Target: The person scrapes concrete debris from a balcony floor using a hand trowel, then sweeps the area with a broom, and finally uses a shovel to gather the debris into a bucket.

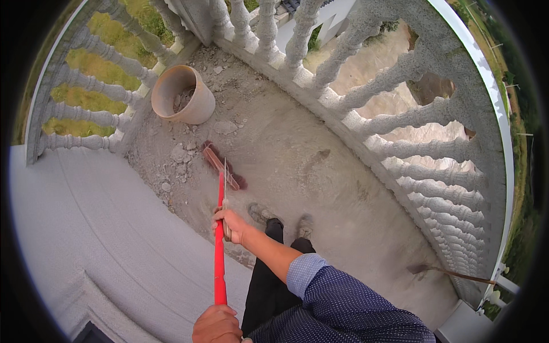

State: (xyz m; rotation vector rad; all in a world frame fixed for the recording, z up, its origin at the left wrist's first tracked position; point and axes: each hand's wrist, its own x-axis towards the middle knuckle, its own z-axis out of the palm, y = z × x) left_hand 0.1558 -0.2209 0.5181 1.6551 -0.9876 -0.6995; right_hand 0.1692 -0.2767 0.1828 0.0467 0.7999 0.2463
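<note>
I hold a broom with a red handle [219, 268]. Its reddish-brown head [220, 164] rests on the dusty concrete balcony floor [320, 188]. My right hand [230, 224] is shut around the middle of the handle, and a thin metal blade with a brownish grip [225, 183] seems to be held along it. My left hand [216, 324] grips the handle's top end at the lower edge of the view. Loose rubble pieces [178, 154] lie just left of the broom head.
A tan bucket [183, 94] with rubble in it stands in the far corner. A curved grey stone balustrade [400, 123] rings the balcony. My dusty shoes [260, 213] stand near the broom. A long-handled tool [449, 274] lies at the right by the railing. A pale wall top [86, 228] runs along the left.
</note>
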